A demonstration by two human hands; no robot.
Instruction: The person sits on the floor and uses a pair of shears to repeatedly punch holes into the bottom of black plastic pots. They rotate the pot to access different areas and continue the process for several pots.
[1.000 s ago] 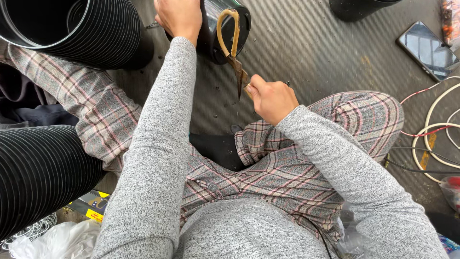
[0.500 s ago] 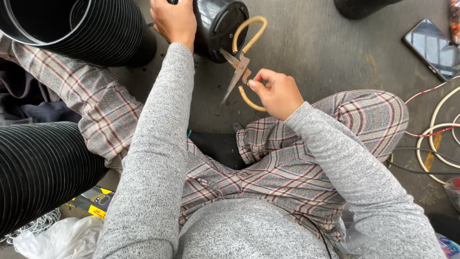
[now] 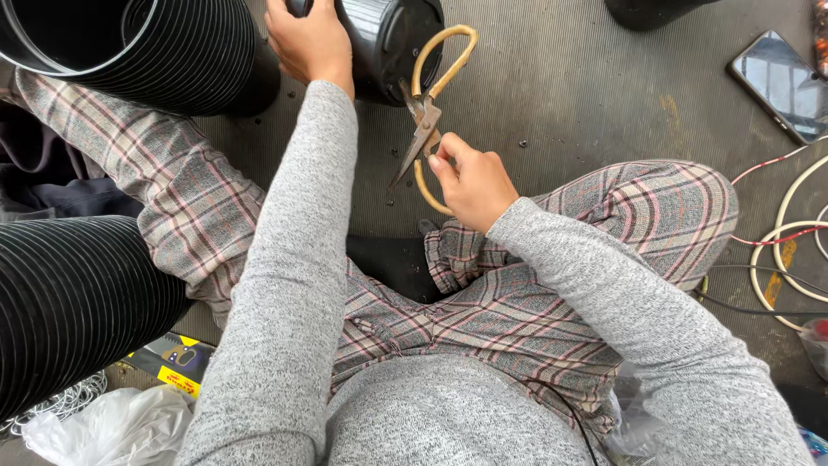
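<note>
Since the earlier frame, the yellow-handled metal scissors (image 3: 425, 116) had swung more upright, and one handle loop now lay against the small black plastic pot.

At the far left, a large black ribbed plastic tube (image 3: 138, 52) stood on the grey floor (image 3: 586, 95), and a second black ribbed tube (image 3: 73, 302) lay beside the person's checked trouser leg (image 3: 181, 198). The left hand (image 3: 309, 39) rested on top of the small black plastic pot (image 3: 388, 43), its fingers closed over the rim. Just right of it, the right hand (image 3: 473, 183) held the scissors by the lower handle loop, fingers clamped around it, blades pointing down toward the floor. At the far right, a dark phone (image 3: 780, 82) and coiled white and red cables (image 3: 789, 233) lay on the floor.
</note>
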